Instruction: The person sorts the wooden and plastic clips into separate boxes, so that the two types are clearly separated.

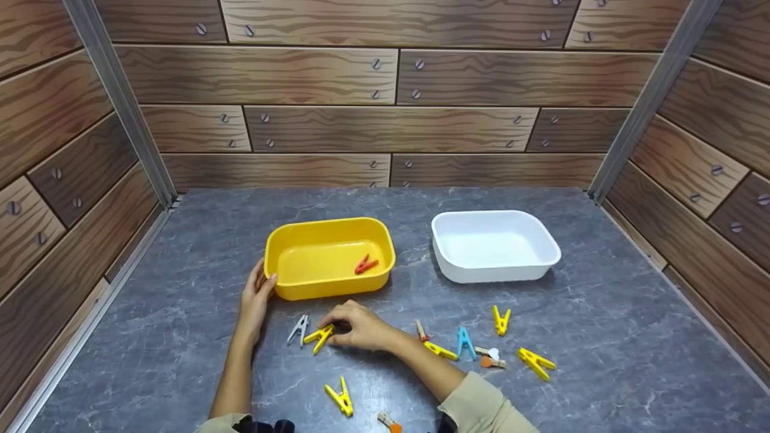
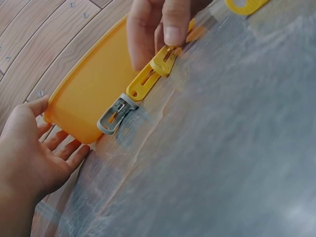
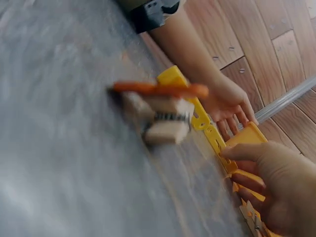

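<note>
- A wood-patterned back wall point(image 1: 337, 129) is rising behind the far edge of the gray marbled surface point(image 1: 180, 288).
- Matching side walls point(image 1: 680, 162) are flanking the left and right edges.
- Metal posts point(image 1: 126, 108) are standing at both far corners.
- A white tub point(image 1: 496, 274) is sitting toward the far right corner.

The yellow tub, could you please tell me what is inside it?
One red clip lies in the tub, toward its right end; the near wall hides its own inner face.

Even light, soft shadow hugging the white plastic tub point(image 1: 490, 275). Pale glare, near tabletop point(image 1: 382, 388). Right wrist view: wooden clothespin point(image 3: 169, 105) blurred.
</note>
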The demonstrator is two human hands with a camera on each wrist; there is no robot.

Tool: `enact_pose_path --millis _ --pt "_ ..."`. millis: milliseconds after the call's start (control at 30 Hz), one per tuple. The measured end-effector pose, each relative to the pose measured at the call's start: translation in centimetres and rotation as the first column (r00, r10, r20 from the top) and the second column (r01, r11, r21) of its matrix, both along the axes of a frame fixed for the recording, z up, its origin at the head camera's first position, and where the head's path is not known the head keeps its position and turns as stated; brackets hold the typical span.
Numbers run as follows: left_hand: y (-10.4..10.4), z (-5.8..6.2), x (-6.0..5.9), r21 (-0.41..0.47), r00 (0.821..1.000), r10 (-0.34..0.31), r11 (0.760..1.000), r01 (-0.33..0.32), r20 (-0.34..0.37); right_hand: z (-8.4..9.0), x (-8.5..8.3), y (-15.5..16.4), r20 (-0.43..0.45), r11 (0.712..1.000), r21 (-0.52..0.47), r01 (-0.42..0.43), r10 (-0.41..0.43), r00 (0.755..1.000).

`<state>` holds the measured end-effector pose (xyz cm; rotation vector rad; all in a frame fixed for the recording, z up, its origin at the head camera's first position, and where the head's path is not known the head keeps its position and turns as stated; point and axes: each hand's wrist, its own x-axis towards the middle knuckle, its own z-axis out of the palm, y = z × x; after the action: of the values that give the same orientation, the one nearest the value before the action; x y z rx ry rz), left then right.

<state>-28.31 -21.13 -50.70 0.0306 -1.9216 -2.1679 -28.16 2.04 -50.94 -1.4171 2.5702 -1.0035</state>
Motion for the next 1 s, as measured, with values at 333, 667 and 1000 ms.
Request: enact_pose_path --millis 333,667,1000 --pt "-0.2 0.6 0.1 0.002 1.0 -0.002 1.0 0.002 0.008 -0.2 -0.1 -0.2 -0.057 1.0 -0.015 0.009 -0.009 0.998" --pt "-0.1 -0.4 -0.5 -0.001 1.0 0.013 1.0 -0.013 -0.003 -0.4 0.1 0.2 -0.039 0.999 -0.026 0.036 -0.037 0.999" --pt "-0.2 -0.5 -0.4 -0.005 1.0 0.002 1.0 -0.002 -0.015 -0.3 0.0 0.2 -0.023 0.999 -0.005 0.045 -0.045 0.999"
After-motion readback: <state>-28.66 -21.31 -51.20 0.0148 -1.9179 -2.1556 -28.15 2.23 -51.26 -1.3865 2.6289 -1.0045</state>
